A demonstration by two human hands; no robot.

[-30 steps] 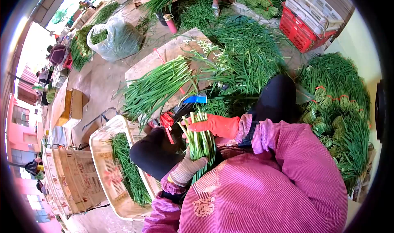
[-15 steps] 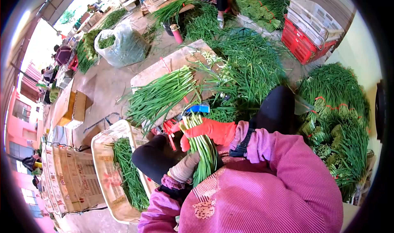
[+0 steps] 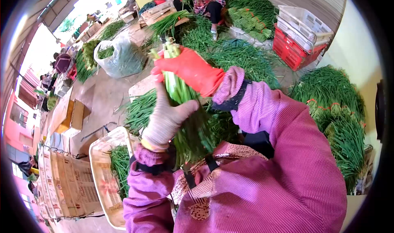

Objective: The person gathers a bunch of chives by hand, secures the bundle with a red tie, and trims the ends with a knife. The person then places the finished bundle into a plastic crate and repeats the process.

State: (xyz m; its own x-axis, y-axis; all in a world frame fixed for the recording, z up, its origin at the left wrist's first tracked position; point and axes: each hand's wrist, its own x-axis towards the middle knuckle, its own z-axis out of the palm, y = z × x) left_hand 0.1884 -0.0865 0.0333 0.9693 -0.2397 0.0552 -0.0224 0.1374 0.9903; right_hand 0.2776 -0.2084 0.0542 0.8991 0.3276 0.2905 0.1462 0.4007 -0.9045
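A bunch of green stalks [image 3: 175, 87] stands upright in front of my chest, pale cut ends up and leafy ends hanging down, blurred. My right hand [image 3: 191, 71], in a red-orange glove, is wrapped round it near the pale ends. My left hand [image 3: 166, 116], in a light knitted glove, lies against the bunch lower down, thumb and fingers spread. Behind them, loose green stalks [image 3: 139, 110] lie on a board [image 3: 141, 87], partly hidden by my hands.
A white crate [image 3: 99, 161] with greens stands at the left beside stacked crates [image 3: 69, 183]. Tied bundles [image 3: 332, 106] lie at the right. A red crate [image 3: 292, 50] is behind them. A plastic bag [image 3: 127, 60] sits on the floor. Another person [image 3: 209, 5] sits at the back.
Both hands have risen away from my lap with the bunch. My left hand has opened its fingers, and the view has shifted slightly.
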